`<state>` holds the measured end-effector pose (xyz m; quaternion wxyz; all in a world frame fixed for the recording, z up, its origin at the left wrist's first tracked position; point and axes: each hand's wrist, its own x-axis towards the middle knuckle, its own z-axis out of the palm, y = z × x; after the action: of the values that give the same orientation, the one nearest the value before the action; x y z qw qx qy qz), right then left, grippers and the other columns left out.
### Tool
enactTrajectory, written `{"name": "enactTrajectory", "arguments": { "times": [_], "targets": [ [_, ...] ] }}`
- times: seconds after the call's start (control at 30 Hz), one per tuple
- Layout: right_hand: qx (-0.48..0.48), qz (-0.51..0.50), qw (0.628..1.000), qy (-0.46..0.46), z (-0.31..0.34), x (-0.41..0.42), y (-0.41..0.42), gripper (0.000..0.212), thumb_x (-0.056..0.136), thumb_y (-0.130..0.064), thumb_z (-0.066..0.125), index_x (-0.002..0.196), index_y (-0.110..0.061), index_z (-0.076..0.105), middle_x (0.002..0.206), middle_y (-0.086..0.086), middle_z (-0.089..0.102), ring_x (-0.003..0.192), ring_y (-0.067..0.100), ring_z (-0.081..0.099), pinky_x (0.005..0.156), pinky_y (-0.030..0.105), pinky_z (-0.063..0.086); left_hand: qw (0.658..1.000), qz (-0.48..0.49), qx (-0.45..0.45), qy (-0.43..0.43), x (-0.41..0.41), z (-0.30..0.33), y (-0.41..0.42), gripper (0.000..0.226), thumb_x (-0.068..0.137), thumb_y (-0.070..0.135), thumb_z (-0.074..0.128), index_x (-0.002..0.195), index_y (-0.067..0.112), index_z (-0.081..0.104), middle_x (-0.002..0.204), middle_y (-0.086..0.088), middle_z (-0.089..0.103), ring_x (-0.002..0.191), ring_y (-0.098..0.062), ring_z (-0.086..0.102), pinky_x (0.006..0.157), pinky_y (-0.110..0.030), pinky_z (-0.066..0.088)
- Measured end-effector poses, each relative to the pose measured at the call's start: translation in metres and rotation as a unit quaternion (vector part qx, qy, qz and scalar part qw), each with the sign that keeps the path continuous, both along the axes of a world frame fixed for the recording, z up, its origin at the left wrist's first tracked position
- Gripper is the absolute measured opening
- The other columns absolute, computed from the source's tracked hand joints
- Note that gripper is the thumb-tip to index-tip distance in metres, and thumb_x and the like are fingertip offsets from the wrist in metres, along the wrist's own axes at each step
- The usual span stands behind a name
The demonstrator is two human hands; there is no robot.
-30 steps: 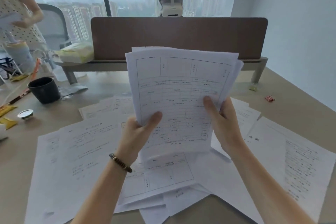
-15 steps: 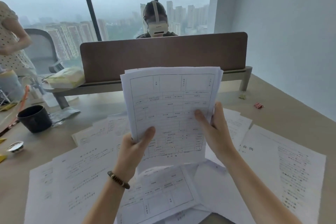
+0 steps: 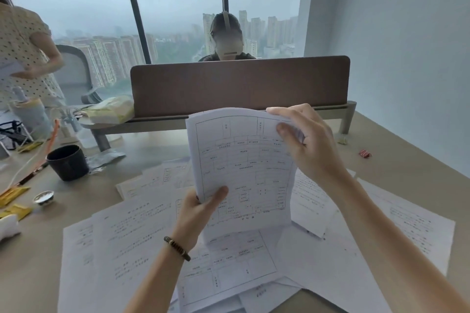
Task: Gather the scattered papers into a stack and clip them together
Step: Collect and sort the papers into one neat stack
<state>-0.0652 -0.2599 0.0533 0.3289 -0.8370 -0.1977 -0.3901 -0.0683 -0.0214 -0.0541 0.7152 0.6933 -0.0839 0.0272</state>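
A person holds a stack of printed forms (image 3: 244,168) upright above a desk (image 3: 407,175). The left hand (image 3: 201,207) pinches the stack's lower left edge, thumb in front. The right hand (image 3: 302,140) curls over the stack's top right corner, thumb pressed on the front sheet. Loose papers (image 3: 132,234) lie scattered on the desk beneath and on both sides of the stack. Left of the stack stands a black cup (image 3: 68,162); its contents cannot be seen. Nearer, left of the papers, sits a small silver dish (image 3: 43,197). Right of the stack, well apart, lies a red binder clip (image 3: 365,153). Behind the stack rises a brown divider panel (image 3: 239,84).
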Motion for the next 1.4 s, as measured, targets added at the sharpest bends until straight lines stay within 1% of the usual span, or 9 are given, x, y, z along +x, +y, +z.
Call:
{"name": "enactTrajectory", "arguments": {
  "times": [0.23, 0.37, 0.53, 0.7, 0.8, 0.87, 0.93, 1.03, 1.4],
  "targets": [
    [0.220, 0.088, 0.968, 0.089, 0.006, -0.007, 0.013, 0.059, 0.093, -0.027, 0.070, 0.144, -0.038, 0.040, 0.136, -0.036, 0.044, 0.126, -0.012, 0.047, 0.102, 0.005, 0.039, 1.000, 0.017, 0.005, 0.010, -0.002, -0.005, 0.002, 0.022, 0.081, 0.033, 0.075, 0.103, 0.030, 0.074, 0.104, 0.001, 0.078, 0.103, -0.026, 0.070, 0.092, -0.051, 0.057],
    [0.379, 0.186, 0.877, 0.231, -0.020, -0.006, 0.008, 0.055, 0.087, -0.029, 0.073, 0.136, -0.019, 0.051, 0.110, -0.002, 0.076, 0.102, 0.022, 0.074, 0.078, 0.030, 0.062, 1.000, 0.019, 0.004, 0.013, -0.006, -0.006, 0.002, 0.021, 0.087, 0.023, 0.070, 0.108, 0.028, 0.071, 0.107, 0.005, 0.077, 0.105, -0.018, 0.070, 0.091, -0.039, 0.058],
    [0.313, 0.124, 0.864, 0.374, -0.063, -0.010, 0.008, 0.018, 0.083, -0.030, 0.080, 0.100, -0.026, 0.077, 0.093, -0.012, 0.080, 0.088, 0.014, 0.077, 0.071, 0.029, 0.064, 0.999, 0.020, 0.029, 0.018, -0.006, 0.000, -0.001, 0.019, 0.088, 0.028, 0.068, 0.106, 0.027, 0.073, 0.105, 0.002, 0.078, 0.101, -0.024, 0.072, 0.089, -0.046, 0.059],
    [0.302, 0.068, 0.887, 0.343, -0.055, -0.014, 0.005, 0.023, 0.093, -0.036, 0.069, 0.095, -0.013, 0.076, 0.091, 0.001, 0.079, 0.081, 0.021, 0.077, 0.071, 0.034, 0.064, 0.998, 0.011, 0.062, 0.027, -0.003, 0.015, -0.001, 0.018, 0.094, 0.026, 0.061, 0.104, 0.015, 0.073, 0.101, -0.005, 0.078, 0.095, -0.023, 0.074, 0.082, -0.041, 0.061],
    [0.151, -0.058, 0.939, 0.304, -0.059, -0.020, -0.008, 0.039, 0.101, -0.047, 0.050, 0.076, -0.020, 0.063, 0.080, -0.003, 0.068, 0.077, 0.018, 0.065, 0.061, 0.021, 0.048, 0.995, 0.019, 0.067, 0.072, 0.001, 0.011, 0.004, 0.019, 0.095, 0.025, 0.061, 0.100, 0.011, 0.073, 0.100, -0.010, 0.078, 0.091, -0.026, 0.075, 0.082, -0.045, 0.060],
    [0.006, -0.196, 0.916, 0.350, -0.073, -0.024, -0.025, 0.050, 0.100, -0.061, 0.038, 0.107, -0.021, 0.067, 0.109, 0.004, 0.068, 0.102, 0.027, 0.063, 0.084, 0.036, 0.050, 0.990, 0.038, 0.083, 0.110, 0.005, 0.000, 0.009, 0.022, 0.096, 0.026, 0.060, 0.101, 0.008, 0.072, 0.101, -0.014, 0.077, 0.093, -0.031, 0.073, 0.086, -0.049, 0.059],
    [-0.121, -0.297, 0.819, 0.476, -0.092, -0.030, -0.044, 0.073, 0.095, -0.073, 0.025, 0.145, -0.025, 0.046, 0.147, 0.016, 0.048, 0.134, 0.040, 0.045, 0.109, 0.067, 0.027, 0.981, 0.058, 0.108, 0.154, 0.009, -0.012, 0.013, 0.029, 0.097, 0.029, 0.058, 0.107, 0.004, 0.070, 0.104, -0.017, 0.074, 0.096, -0.036, 0.071, 0.090, -0.053, 0.056],
    [-0.155, -0.303, 0.741, 0.579, -0.117, -0.042, -0.065, 0.086, 0.087, -0.084, 0.015, 0.159, -0.037, 0.011, 0.167, 0.020, 0.013, 0.150, 0.051, 0.013, 0.106, 0.082, 0.003, 0.965, 0.061, 0.139, 0.213, 0.011, -0.031, 0.016, 0.034, 0.099, 0.029, 0.056, 0.114, 0.000, 0.066, 0.107, -0.021, 0.072, 0.097, -0.039, 0.070, 0.091, -0.053, 0.055],
    [-0.185, -0.281, 0.768, 0.545, -0.157, -0.019, -0.060, 0.072, 0.085, -0.086, 0.015, 0.152, -0.057, 0.008, 0.169, 0.016, -0.002, 0.152, 0.048, -0.006, 0.107, 0.080, -0.002, 0.954, 0.025, 0.221, 0.202, 0.026, -0.042, 0.007, 0.031, 0.101, 0.029, 0.051, 0.112, 0.006, 0.069, 0.107, -0.013, 0.073, 0.101, -0.033, 0.068, 0.098, -0.049, 0.052]
  ]
}}
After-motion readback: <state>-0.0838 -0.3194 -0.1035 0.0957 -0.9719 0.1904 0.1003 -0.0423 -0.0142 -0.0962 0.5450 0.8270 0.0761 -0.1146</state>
